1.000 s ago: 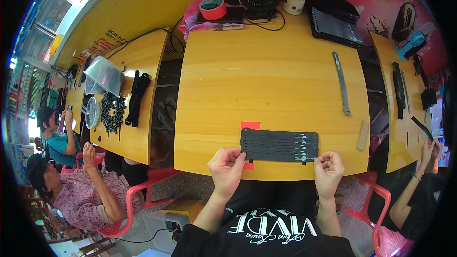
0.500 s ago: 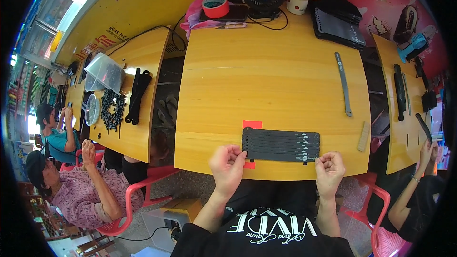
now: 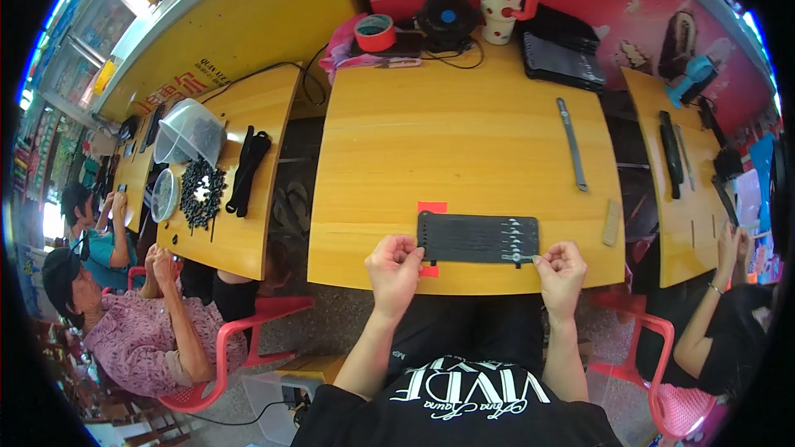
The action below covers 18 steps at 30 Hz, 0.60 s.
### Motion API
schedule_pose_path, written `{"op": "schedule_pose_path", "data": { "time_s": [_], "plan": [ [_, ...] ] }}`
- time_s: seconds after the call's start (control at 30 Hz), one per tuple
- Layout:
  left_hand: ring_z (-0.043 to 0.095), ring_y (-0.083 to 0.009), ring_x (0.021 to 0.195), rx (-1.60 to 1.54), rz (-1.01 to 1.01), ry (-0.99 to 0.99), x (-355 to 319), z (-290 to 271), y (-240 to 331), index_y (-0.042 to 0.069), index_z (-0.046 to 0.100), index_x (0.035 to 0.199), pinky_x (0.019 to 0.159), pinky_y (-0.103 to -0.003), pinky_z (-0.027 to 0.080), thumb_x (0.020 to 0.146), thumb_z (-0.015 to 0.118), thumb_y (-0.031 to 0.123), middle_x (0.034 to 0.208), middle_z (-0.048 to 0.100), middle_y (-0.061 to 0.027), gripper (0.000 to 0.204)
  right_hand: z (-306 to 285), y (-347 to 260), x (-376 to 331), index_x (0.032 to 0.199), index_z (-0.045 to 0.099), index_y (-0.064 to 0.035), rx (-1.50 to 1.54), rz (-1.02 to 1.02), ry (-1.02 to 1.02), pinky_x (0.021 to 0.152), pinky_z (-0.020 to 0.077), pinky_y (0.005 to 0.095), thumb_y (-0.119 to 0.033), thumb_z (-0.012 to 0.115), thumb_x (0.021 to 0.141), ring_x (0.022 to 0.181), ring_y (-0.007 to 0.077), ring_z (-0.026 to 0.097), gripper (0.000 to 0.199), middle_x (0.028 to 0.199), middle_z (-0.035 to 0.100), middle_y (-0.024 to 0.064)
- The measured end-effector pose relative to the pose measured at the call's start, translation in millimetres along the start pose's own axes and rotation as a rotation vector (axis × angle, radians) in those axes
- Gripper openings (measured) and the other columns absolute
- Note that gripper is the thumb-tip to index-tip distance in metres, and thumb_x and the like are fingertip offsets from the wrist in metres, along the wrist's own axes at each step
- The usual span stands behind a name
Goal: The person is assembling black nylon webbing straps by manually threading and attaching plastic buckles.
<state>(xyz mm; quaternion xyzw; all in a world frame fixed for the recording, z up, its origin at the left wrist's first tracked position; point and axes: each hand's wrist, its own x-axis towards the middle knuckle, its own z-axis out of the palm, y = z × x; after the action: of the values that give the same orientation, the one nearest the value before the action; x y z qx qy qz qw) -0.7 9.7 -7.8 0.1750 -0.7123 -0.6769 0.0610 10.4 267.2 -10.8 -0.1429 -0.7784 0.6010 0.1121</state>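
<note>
Several flat black straps lie side by side in a tight row near the table's front edge, with pale printed marks toward their right ends. My left hand is closed in a pinch at the left end of the nearest strap. At that strap's right end, my right hand pinches with thumb and forefinger. Red tape shows beyond the row's left end, and another red piece shows on its near side. A single dark grey strap lies apart to the right.
A short pale wooden strip lies by the right edge. Along the back stand a tape roll, a black fan, a dotted tumbler and stacked black straps. Co-workers sit at side tables; the left one holds small black parts.
The view has shifted slightly, so the table appears a little higher and more to the left. Both my hands stay pinched at the ends of the nearest strap.
</note>
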Motion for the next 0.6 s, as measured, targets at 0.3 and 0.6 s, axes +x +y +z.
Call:
{"op": "schedule_pose_path", "data": {
  "time_s": [0.3,0.6],
  "plan": [
    [0.064,-0.0198,0.071,0.297,0.437,0.028,-8.6,-6.1,-5.2,-0.006,0.062,0.092,0.057,-0.032,0.050,0.084,0.061,-0.006,0.085,0.064,-0.0134,0.008,-5.2,8.2,5.2,0.081,0.053,-0.0030,0.147,-0.009,-0.062,0.050,0.0374,0.0173,0.009,0.069,0.076,0.056,0.0012,0.048,0.020,0.068,0.052,-0.0025],
    [0.047,-0.0359,0.121,0.965,0.901,-0.089,-21.8,-24.5,-4.6,0.003,0.071,0.099,0.100,-0.047,0.031,0.087,0.065,0.023,0.121,0.064,-0.0063,0.024,-0.1,7.0,1.2,0.076,0.053,-0.0028,-0.010,-0.127,0.006,0.052,0.0405,0.0217,0.008,0.069,0.072,0.058,0.0051,0.049,0.019,0.065,0.052,-0.0009]
  ]
}}
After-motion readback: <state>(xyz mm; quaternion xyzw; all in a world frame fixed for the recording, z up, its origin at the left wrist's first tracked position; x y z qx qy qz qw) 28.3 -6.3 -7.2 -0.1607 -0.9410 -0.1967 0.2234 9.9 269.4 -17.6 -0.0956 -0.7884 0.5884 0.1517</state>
